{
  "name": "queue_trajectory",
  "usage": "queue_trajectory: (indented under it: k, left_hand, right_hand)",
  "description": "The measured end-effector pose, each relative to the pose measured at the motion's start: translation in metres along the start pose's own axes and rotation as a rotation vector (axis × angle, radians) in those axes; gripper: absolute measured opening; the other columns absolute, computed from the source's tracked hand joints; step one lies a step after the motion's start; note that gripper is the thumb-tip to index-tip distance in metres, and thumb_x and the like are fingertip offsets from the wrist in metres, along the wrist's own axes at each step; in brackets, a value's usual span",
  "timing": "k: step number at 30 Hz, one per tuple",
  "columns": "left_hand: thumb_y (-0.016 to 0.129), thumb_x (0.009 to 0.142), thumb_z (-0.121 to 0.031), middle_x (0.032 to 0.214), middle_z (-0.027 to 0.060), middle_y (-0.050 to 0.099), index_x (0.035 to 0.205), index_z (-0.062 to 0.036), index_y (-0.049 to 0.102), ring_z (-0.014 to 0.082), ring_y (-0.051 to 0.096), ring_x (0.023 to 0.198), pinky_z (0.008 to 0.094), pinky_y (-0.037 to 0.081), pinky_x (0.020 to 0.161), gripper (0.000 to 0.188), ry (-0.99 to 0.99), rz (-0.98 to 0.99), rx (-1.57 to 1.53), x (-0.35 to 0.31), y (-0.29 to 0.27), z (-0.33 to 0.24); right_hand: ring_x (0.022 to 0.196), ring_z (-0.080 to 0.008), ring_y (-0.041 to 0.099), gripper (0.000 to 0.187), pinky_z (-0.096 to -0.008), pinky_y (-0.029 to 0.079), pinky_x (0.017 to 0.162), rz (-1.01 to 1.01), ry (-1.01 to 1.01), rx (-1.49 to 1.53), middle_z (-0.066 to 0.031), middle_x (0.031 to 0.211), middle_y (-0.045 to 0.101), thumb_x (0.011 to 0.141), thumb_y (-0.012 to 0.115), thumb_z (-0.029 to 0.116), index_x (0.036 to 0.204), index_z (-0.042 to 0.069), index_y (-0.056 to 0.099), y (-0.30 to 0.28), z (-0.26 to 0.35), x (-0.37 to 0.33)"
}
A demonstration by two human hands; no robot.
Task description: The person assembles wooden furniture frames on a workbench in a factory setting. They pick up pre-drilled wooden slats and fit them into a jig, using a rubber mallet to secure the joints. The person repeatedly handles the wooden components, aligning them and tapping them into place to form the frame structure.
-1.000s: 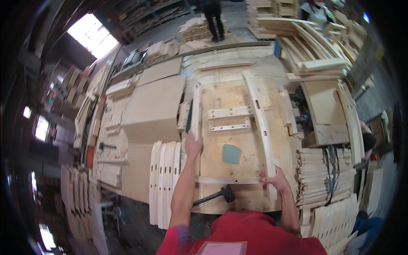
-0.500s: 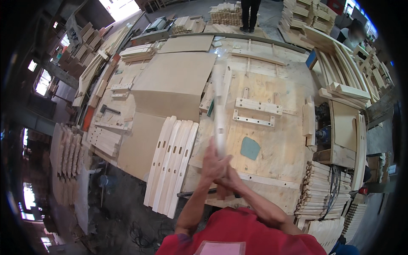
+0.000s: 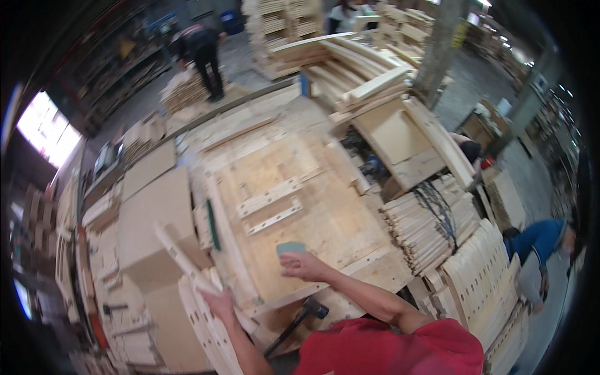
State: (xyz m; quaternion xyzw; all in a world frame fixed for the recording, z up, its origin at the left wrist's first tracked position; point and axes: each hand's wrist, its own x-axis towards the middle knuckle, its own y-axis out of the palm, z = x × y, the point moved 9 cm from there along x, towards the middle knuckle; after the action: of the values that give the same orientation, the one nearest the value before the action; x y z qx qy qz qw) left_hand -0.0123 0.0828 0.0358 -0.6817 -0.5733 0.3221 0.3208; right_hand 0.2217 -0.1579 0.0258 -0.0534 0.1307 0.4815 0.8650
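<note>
My left hand is closed around a pale wooden rail, blurred by motion, above a row of slotted wooden rails at the bench's near edge. My right hand reaches over a green sheet, perhaps abrasive paper, lying on the plywood board. Its fingertips overlap the near edge, with thumb and forefinger apart. Beyond the sheet lies a small wooden frame part with drilled holes. A black mallet rests at the near edge, between my forearms.
A brown cardboard sheet covers the bench's left part, and a green strip lies beside it. Strapped wooden slats and drilled boards are stacked at right. A person in blue is at far right; another bends over slats behind.
My view has turned right. Both hands held the rail upright before; now my left hand has it low at the left, and my right hand has moved to the green sheet.
</note>
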Motion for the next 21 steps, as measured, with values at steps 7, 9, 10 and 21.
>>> queue_trajectory:
  k: [7,9,10,21]
  left_hand:
    - [0.079,0.077,-0.019,0.153,0.0298,0.038,0.158,-0.0001,0.024,0.0428,0.04,0.141,0.0485,0.03,0.119,0.1,0.289,-0.387,0.155,-0.014,-0.059,-0.001]
    - [0.078,0.079,-0.02,0.153,0.0298,0.039,0.157,0.002,0.025,0.0429,0.039,0.141,0.0481,0.029,0.119,0.096,0.411,-0.398,0.064,-0.019,-0.048,-0.025]
    - [0.077,0.08,-0.021,0.153,0.0299,0.039,0.156,0.003,0.026,0.043,0.038,0.142,0.048,0.029,0.119,0.095,0.469,-0.402,0.032,-0.023,-0.045,-0.035]
    - [0.068,0.091,-0.039,0.142,0.032,0.05,0.146,0.0042,0.044,0.0473,0.045,0.133,0.0532,0.035,0.113,0.075,0.715,0.098,0.615,-0.05,0.022,-0.108]
  right_hand:
    - [0.089,-0.0353,0.07,0.029,-0.0372,0.054,0.082,-1.023,-0.426,-0.644,-0.0191,0.098,0.073,0.091,0.063,0.017,0.113,-0.001,0.069,-0.275,0.157,-0.028]
    - [0.094,-0.0396,0.066,0.028,-0.046,0.054,0.084,-1.322,-0.657,-0.919,-0.0192,0.098,0.07,0.087,0.061,0.009,0.113,0.003,0.068,-0.33,0.221,-0.041]
    - [0.099,-0.0399,0.065,0.03,-0.0481,0.053,0.084,-1.325,-0.637,-0.912,-0.0199,0.104,0.069,0.086,0.058,0.007,0.116,0.005,0.067,-0.354,0.241,-0.032]
    - [0.11,-0.0365,0.062,0.036,-0.0523,0.049,0.091,-1.54,0.334,-1.328,-0.0216,0.114,0.065,0.086,0.056,0.011,0.121,0.0,0.06,-0.522,0.177,-0.127]
